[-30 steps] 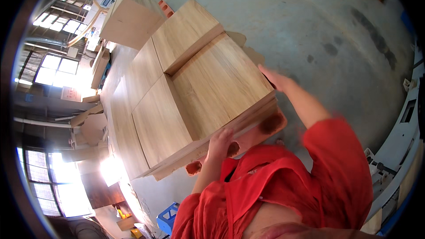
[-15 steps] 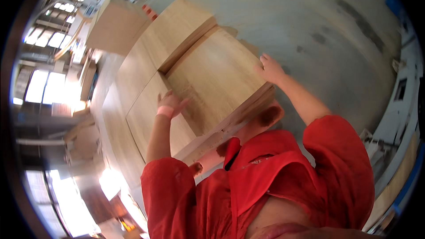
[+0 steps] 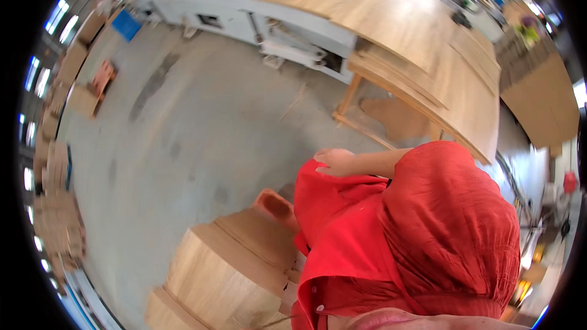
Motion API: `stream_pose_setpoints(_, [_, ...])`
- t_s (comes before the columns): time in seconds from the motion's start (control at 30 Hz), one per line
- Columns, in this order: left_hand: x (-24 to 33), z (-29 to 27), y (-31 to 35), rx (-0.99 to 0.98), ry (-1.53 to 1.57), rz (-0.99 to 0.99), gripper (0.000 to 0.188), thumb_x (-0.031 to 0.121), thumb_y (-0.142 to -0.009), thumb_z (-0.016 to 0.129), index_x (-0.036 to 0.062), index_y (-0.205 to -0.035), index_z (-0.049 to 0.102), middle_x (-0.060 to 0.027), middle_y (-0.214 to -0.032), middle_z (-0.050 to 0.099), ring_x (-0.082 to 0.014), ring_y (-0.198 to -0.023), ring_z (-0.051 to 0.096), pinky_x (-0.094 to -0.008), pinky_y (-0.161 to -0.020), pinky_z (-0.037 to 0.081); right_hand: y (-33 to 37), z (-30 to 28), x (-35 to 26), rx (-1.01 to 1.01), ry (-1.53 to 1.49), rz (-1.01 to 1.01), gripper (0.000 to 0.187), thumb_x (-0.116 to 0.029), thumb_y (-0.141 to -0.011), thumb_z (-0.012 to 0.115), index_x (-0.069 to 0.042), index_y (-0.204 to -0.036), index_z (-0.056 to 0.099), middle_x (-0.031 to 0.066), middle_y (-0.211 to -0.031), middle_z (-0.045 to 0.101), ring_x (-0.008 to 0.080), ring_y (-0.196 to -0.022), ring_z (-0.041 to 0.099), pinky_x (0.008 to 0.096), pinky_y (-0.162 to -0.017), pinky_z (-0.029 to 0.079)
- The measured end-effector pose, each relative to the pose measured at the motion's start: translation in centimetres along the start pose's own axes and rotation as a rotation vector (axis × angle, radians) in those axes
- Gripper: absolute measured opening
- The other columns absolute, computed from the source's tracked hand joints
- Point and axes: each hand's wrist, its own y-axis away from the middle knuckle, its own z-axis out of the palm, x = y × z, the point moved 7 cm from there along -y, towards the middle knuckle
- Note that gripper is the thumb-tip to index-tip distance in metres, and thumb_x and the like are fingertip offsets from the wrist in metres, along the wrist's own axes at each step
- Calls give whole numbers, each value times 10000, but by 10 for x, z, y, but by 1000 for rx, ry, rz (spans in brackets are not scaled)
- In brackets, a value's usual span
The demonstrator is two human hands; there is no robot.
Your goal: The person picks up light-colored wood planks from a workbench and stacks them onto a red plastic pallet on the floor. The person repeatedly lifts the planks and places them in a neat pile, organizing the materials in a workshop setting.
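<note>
My right hand (image 3: 334, 162) is in front of my red shirt, its forearm reaching in from the right. Thumb and fingers look loosely apart, with nothing visible between them; the fingertips are partly hidden at the red cloth. My left hand is out of view. At the lower left, a stack of light wood-grain boards (image 3: 208, 263) rests low beside me, with an orange pallet (image 3: 274, 205) poking out from under it. Ahead of my right hand stands a wooden-legged table (image 3: 350, 95) bearing wood-grain boards (image 3: 391, 21).
A long white machine (image 3: 229, 21) with a blue strip runs along the far side. Grey floor (image 3: 183, 128) spreads between it and the stack. Cardboard stacks (image 3: 58, 220) line the left; a large brown carton (image 3: 538, 88) stands beyond the table.
My view has swung right, from the board stack toward the table and machine. My right hand has left the stack's edge and is close to my body; my left hand has gone out of view.
</note>
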Motion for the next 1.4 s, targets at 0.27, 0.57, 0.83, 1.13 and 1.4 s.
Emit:
stream_pose_setpoints(0.27, [112, -37, -26, 73, 409, 80, 347, 285, -910, 528, -52, -958, 592, -88, -858, 575, -213, -826, 523, -360, -748, 441, 155, -140, 64, 639, 18, 38, 349, -253, -850, 578, -36, -1122, 558, 151, -1154, 550, 363, -1029, 544, 428, -881, 458])
stream_pose_setpoints(0.57, [445, -173, 102, -731, 1215, 331, 296, 198, -916, 495, -53, -1051, 572, -43, -935, 558, -131, -890, 506, -271, -796, 425, 242, -331, 268, 1062, 324, 306, 465, -270, -839, 604, -65, -1242, 497, 183, -1323, 439, 356, -1160, 480, 433, -960, 416])
stream_pose_setpoints(0.83, [724, -233, 291, -1518, 1612, 151, 723, 394, -872, 618, 26, -1394, 281, -116, -1366, 350, -274, -1241, 363, -468, -1022, 311, 234, -444, 506, 718, 375, 745, 640, -478, -874, 508, -65, -1346, 380, 160, -1350, 438, 337, -1225, 437, 459, -1009, 352])
stream_pose_setpoints(1.13, [828, -244, 309, -1623, 1471, -240, 932, 564, -790, 633, -4, -1407, 228, -124, -1362, 401, -280, -1216, 414, -480, -935, 402, 193, -449, 514, 449, 107, 574, 582, -529, -885, 419, -46, -1188, 536, 190, -1109, 616, 323, -1099, 545, 420, -898, 442])
stream_pose_setpoints(1.4, [767, -206, 271, -1516, 1264, -111, 703, 450, -868, 600, -57, -1313, 404, -153, -1319, 478, -257, -1182, 481, -401, -972, 420, 324, -335, 415, 729, -77, 709, 608, -413, -875, 542, 23, -1283, 430, 249, -1215, 493, 389, -1127, 473, 437, -954, 394])
